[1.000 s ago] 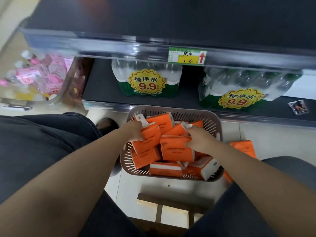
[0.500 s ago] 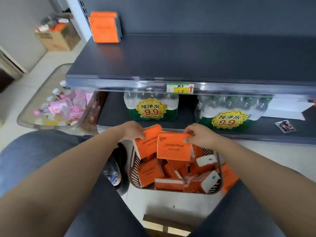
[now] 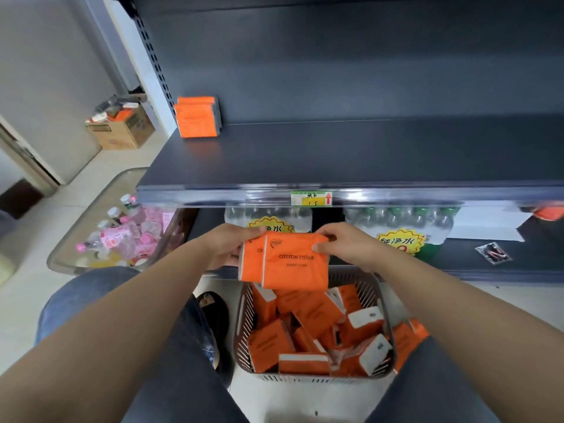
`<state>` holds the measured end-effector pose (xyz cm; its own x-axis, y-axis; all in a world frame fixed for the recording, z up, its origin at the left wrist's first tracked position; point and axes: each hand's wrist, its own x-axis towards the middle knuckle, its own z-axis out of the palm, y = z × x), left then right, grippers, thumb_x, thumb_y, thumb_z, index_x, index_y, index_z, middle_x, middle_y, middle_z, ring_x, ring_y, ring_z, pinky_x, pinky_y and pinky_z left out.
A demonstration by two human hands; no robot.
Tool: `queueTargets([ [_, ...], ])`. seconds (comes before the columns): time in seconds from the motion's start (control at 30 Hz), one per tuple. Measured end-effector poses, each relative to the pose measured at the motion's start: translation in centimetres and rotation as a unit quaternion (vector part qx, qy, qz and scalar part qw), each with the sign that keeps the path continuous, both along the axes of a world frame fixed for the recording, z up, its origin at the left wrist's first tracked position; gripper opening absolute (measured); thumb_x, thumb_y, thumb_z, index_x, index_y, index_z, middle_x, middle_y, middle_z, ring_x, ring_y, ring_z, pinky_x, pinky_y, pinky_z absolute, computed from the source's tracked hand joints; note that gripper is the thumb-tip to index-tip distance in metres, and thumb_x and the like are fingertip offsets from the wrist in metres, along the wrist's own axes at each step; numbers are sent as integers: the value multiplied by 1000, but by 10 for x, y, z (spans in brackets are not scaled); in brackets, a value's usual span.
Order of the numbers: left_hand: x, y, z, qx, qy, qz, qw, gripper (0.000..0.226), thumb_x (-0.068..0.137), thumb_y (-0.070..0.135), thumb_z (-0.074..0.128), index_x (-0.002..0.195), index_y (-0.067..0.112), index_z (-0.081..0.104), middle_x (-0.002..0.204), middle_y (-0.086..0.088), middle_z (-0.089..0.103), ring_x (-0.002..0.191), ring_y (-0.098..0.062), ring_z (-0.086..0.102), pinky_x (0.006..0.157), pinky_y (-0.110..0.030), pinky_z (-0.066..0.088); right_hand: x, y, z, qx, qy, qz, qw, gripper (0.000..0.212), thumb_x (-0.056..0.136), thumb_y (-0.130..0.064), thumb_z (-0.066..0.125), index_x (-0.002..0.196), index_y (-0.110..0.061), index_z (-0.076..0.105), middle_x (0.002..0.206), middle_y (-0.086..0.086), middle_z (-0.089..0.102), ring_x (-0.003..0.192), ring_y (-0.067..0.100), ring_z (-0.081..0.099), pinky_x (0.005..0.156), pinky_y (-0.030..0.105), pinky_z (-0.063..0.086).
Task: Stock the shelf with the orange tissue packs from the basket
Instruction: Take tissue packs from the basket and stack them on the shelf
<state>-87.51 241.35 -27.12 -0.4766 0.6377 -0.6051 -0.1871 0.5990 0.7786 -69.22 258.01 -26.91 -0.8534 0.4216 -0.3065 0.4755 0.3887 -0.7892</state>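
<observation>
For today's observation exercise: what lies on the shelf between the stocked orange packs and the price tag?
Nothing: in the head view, bare dark shelf separates the stocked packs from the price tag.

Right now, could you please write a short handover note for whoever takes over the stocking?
Left hand and right hand: together they grip two packs pressed side by side, held above the basket, below the shelf edge.
Shelf: a small stack stands at the back left corner; the rest is bare.
Basket: many packs inside, jumbled. A couple more lie on the floor to its right.
Done: first packs shelved.
Left: place the held pair, probably beside the stack, then shelve the rest.
</observation>
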Motion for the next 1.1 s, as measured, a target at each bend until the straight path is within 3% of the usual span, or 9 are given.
queueTargets([
  [0.13, -1, -4, 8, 44, -23, 44, 998, 46, 86, 50, 62, 108, 10, 66, 100, -9, 72, 92, -23, 68, 82, -36, 54, -11, -6, 8, -29, 32, -26, 999, 20, 92, -20, 61, 105, -5, 64, 103, 7, 63, 92, 16, 58, 75, 25, 46],
  [0.3, -7, -12, 18, 97, -50, 31, 994, 76, 69, 71, 55, 119, 14, 65, 114, -11, 71, 109, -27, 65, 98, -43, 49, -27, -12, 19, -54, 66, -49, 995, 18, 92, -19, 60, 102, -4, 64, 103, 12, 66, 99, 24, 62, 90, 38, 51],
  [0.4, -6, -15, 26, 134, -73, 17, 988, 75, 70, 68, 57, 124, 17, 61, 122, -10, 68, 114, -25, 63, 98, -43, 49, -36, -15, 29, -55, 90, -51, 993, 13, 93, -18, 59, 95, -6, 64, 93, 6, 63, 90, 19, 59, 76, 26, 47],
  [0.5, -4, -19, 36, 162, -91, -26, 982, 67, 68, 56, 74, 122, 18, 62, 124, -10, 67, 113, -25, 65, 90, -41, 55, -45, -20, 38, -56, 107, -54, 991, 13, 93, -19, 60, 100, -9, 63, 101, 6, 65, 95, 18, 61, 81, 29, 48],
  [0.57, -4, -20, 39, 167, -84, -28, 982, 56, 72, 43, 79, 120, 20, 62, 121, -8, 69, 112, -26, 65, 94, -45, 53, -52, -23, 41, -50, 116, -56, 990, 12, 92, -20, 61, 102, -15, 63, 102, 1, 65, 98, 16, 61, 84, 30, 49],
  [0.7, -13, -21, 42, 180, -54, 30, 982, 46, 72, 34, 70, 116, 23, 61, 113, -6, 72, 107, -26, 67, 93, -47, 52, -67, -28, 41, -24, 151, -93, 984, 36, 89, -25, 66, 122, -15, 56, 114, -1, 59, 105, 14, 56, 83, 26, 47],
  [0.83, -28, -25, 46, 197, -40, 55, 978, 48, 72, 35, 70, 117, 22, 60, 112, -7, 72, 105, -26, 68, 85, -44, 56, -81, -28, 37, -76, 163, -101, 978, 58, 85, -36, 69, 134, -17, 46, 125, -2, 53, 115, 15, 53, 98, 36, 47],
  [1.0, -52, -27, 52, 222, -44, 58, 972, 61, 73, 39, 74, 127, 19, 57, 119, -9, 69, 111, -28, 65, 90, -47, 54, -103, -28, 42, -215, 123, -60, 967, 105, 50, -68, 79, 136, -20, 44, 131, -1, 56, 117, 23, 57, 100, 48, 47],
  [1.1, -66, -27, 57, 239, -28, 66, 968, 72, 64, 43, 78, 128, 18, 57, 119, -10, 69, 112, -29, 65, 95, -49, 51, -121, -28, 48, -221, 132, -49, 965, 78, 68, -55, 77, 131, -19, 49, 127, 1, 60, 112, 22, 60, 95, 44, 51],
])
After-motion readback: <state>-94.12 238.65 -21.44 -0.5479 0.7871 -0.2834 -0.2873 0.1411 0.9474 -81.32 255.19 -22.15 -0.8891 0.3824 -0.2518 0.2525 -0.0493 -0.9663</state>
